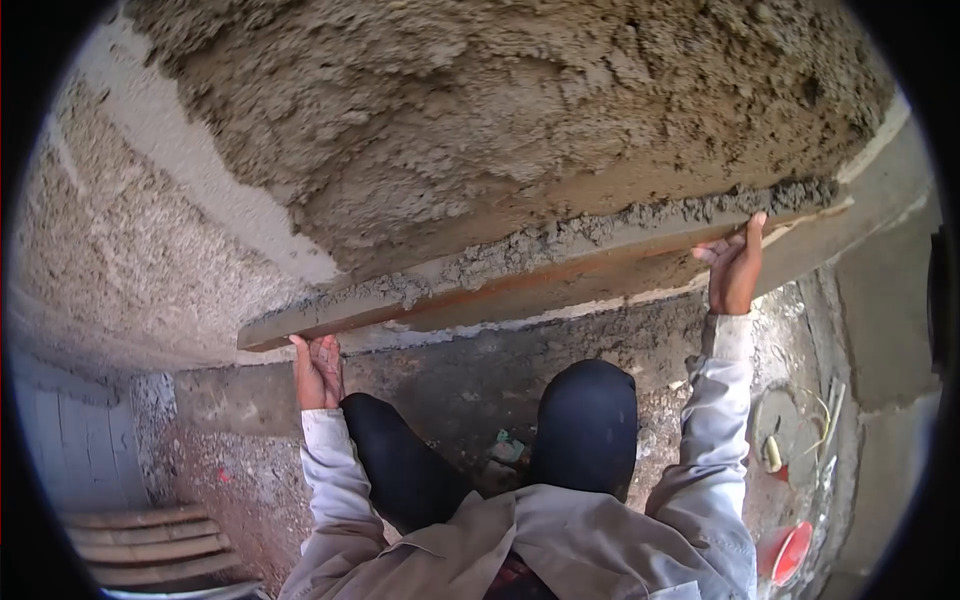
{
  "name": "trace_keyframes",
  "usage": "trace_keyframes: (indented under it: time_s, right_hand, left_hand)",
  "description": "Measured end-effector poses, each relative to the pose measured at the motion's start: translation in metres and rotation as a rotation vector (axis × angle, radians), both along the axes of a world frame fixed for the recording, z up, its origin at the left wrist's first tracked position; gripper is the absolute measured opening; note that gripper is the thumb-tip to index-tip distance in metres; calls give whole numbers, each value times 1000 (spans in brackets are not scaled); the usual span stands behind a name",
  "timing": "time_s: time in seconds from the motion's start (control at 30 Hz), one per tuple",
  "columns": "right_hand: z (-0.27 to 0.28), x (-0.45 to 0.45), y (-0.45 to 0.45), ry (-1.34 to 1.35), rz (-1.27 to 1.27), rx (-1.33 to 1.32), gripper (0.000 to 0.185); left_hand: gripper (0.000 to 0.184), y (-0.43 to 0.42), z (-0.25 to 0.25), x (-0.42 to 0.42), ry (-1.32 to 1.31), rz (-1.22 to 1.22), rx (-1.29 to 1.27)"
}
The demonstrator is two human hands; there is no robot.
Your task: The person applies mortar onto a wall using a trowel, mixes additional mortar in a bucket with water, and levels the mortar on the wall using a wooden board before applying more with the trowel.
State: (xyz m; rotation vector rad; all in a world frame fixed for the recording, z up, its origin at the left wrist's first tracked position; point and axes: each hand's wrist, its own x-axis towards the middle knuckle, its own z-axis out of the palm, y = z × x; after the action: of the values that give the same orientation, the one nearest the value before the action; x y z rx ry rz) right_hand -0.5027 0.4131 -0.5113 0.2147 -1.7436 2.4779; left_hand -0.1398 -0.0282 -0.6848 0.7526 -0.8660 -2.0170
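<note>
A long straightedge board (600,270) lies across the lower part of a wall coated in rough wet mortar (500,110). It slants up to the right, and clumps of mortar (560,238) sit along its upper edge. Near the board's left end, my left hand (318,372) grips its lower edge, thumb and fingers pointing up. Toward the other end, my right hand (735,265) holds the board with its thumb up against the edge. The board hides part of the wall behind it.
My bent knees (585,425) are below the board. To the right are a round grey container (785,425) with a pale-handled tool on it and a red bucket (792,553). Curved slats (150,545) lie at lower left. A smoother plaster band (200,150) runs down the wall's left side.
</note>
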Motion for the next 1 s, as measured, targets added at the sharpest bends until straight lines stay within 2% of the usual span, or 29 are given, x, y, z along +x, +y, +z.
trace_keyframes:
  time_s: [0.07, 0.17, 0.23, 0.3, 0.4, 0.5, 0.6, 0.7, 0.8, 0.87, 0.93, 0.97, 1.0]
  right_hand:
    - [-19, 10, -13, -25, -16, -42, 52]
    - [-16, 8, -15, -19, -17, -58, 56]
    - [2, -6, 2, 33, 3, -48, 58]
    - [37, -25, 26, 126, 12, -45, 51]
    - [72, -56, 60, 76, 48, -31, 42]
    - [77, -52, 65, 43, 76, 1, 38]
    - [74, -44, 50, 24, -13, -36, 38]
    - [70, -2, 9, 62, 99, -15, 37]
    - [56, -2, 1, 96, 105, -57, 36]
    - [59, -7, 8, 101, 78, -45, 36]
    - [68, -14, 13, 96, -14, -30, 37]
    - [67, -39, 38, 186, 104, -26, 38]
    - [75, -59, 62, 168, 91, -19, 40]
  left_hand:
    - [50, -14, -2, 10, 13, 18, -33]
    - [44, -21, 15, 11, 38, 54, -72]
    - [41, -9, 41, -1, 68, 81, -111]
    - [36, 11, 78, -20, 84, 86, -167]
    - [37, 41, 100, -40, 46, 52, -192]
    - [40, 48, 100, -47, 65, 116, -166]
    - [43, 34, 95, -39, 101, 136, -160]
    - [45, 12, 92, -21, 89, 197, -139]
    - [47, -12, 81, -1, 75, 192, -132]
    - [47, -12, 76, -2, 97, 197, -127]
    - [46, 6, 93, -17, 128, 176, -137]
    - [46, 17, 99, -25, 142, 154, -130]
    - [45, 29, 103, -34, 153, 128, -118]
